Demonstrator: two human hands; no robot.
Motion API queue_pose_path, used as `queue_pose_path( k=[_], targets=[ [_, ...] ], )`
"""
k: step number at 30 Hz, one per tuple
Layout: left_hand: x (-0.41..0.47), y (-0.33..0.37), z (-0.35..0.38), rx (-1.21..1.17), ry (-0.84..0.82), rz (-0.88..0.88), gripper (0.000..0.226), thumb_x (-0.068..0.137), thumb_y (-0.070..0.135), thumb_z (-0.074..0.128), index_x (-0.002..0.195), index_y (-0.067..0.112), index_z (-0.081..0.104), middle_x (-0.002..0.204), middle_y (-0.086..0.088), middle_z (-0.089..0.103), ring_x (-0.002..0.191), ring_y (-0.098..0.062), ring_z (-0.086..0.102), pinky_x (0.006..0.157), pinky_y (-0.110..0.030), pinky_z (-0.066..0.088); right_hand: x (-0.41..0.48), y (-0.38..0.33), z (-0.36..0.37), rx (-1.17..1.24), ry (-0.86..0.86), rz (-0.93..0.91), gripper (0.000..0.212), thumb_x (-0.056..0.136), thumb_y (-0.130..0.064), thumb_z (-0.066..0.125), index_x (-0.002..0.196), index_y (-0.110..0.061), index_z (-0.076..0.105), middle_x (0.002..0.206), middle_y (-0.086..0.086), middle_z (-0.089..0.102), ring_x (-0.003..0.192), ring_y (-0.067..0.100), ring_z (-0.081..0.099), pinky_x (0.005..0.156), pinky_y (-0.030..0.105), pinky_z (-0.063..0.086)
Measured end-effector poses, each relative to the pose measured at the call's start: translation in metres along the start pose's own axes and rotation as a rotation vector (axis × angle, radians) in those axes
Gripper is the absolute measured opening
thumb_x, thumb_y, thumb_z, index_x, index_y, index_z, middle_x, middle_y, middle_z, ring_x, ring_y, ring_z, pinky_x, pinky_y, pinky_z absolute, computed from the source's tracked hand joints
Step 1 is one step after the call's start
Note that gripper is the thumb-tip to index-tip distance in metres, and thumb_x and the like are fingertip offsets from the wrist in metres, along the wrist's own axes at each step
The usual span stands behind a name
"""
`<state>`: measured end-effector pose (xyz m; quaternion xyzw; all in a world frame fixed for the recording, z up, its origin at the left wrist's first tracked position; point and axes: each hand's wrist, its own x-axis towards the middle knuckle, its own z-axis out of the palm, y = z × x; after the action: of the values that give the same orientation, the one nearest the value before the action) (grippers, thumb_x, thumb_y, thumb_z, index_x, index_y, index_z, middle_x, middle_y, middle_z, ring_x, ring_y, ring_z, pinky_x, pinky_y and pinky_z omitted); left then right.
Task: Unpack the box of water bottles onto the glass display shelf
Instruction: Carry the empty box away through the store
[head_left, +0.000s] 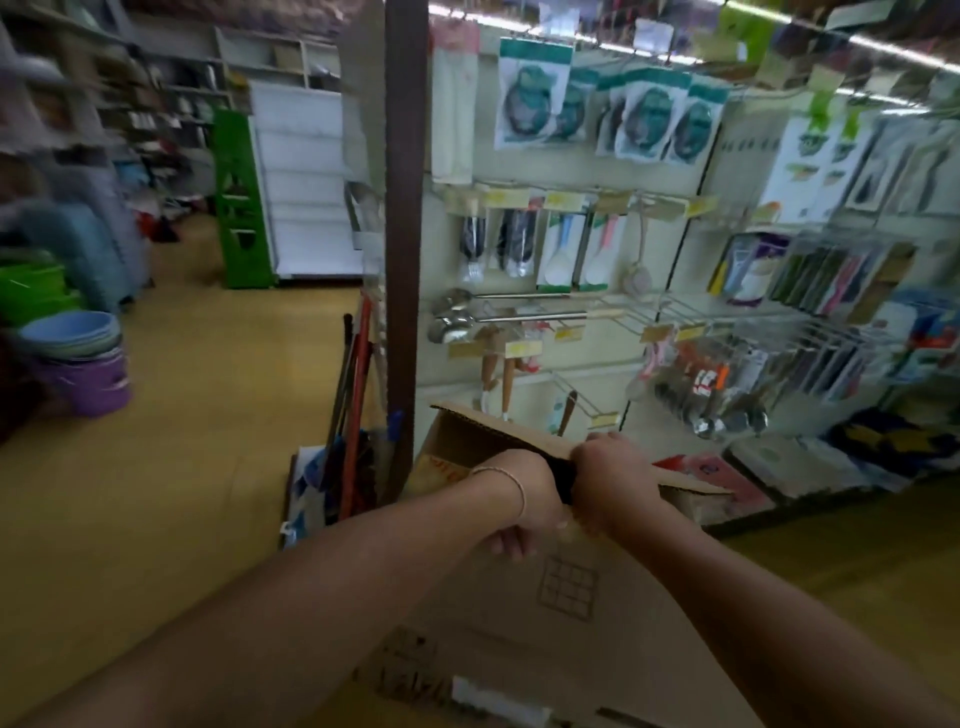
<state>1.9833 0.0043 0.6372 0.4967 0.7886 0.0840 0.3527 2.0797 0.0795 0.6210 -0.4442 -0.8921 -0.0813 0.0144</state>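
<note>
The cardboard box (561, 613) fills the lower centre of the frame, its near flap tilted toward the camera and its far flap raised against the wire racks (727, 332) at right. No water bottles show, and I cannot pick out a glass shelf. Both hands meet at the box's opening. The left hand (519, 504) has its fingers (508, 546) curled round the near flap's edge. The right hand (610, 480) is closed too, seemingly round a dark object (565, 479) wedged between the two hands — what it is I cannot tell.

The likely trouble is the flap. A hard pull with both hands on one edge could tear the cardboard or tip the box onto the yellow floor (208, 415), spilling whatever is inside. The hanging ladles and utensils just beyond are close — a sudden release could swing a hand into them.
</note>
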Motion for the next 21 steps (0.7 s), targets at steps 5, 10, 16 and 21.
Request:
queue_pose_path(
  k=[5,10,16,21],
  targets=[
    [-0.018,-0.044,-0.038,-0.053,0.05,-0.086,0.022,0.096,0.034,0.055,0.09,0.013,0.058,0.061,-0.005,0.067,0.05,-0.018,0.061,0.055,-0.03,0.053,0.019,-0.057,-0.026,0.002,0.023,-0.096,0.017,0.083,-0.021,0.071,0.1,-0.019,0.07,0.097,0.0,0.058,0.095,0.018,0.05,0.084,0.028,0.049],
    [-0.035,-0.096,-0.077,-0.129,0.11,-0.25,0.03,0.089,0.035,0.06,0.077,0.008,0.063,0.054,-0.004,0.068,0.044,-0.018,0.061,0.059,-0.031,0.055,0.033,-0.125,-0.052,0.005,0.037,-0.196,0.015,0.084,-0.024,0.071,0.098,-0.019,0.069,0.1,0.001,0.062,0.095,0.018,0.054,0.085,0.029,0.052],
    [-0.081,-0.17,-0.121,-0.205,0.184,-0.306,0.035,0.092,0.041,0.059,0.082,0.008,0.065,0.055,-0.004,0.066,0.054,-0.02,0.062,0.071,-0.034,0.056,0.039,-0.217,-0.089,0.014,0.053,-0.295,0.013,0.082,-0.015,0.07,0.095,-0.017,0.068,0.095,0.002,0.059,0.093,0.02,0.056,0.077,0.03,0.053],
    [-0.137,-0.241,-0.157,-0.227,0.263,-0.338,0.038,0.096,0.04,0.053,0.115,0.01,0.067,0.06,-0.004,0.066,0.048,-0.017,0.061,0.057,-0.029,0.053,0.032,-0.309,-0.126,-0.012,0.075,-0.436,0.009,0.082,-0.013,0.068,0.09,-0.017,0.066,0.089,0.003,0.058,0.096,0.023,0.059,0.071,0.03,0.047]
  ],
)
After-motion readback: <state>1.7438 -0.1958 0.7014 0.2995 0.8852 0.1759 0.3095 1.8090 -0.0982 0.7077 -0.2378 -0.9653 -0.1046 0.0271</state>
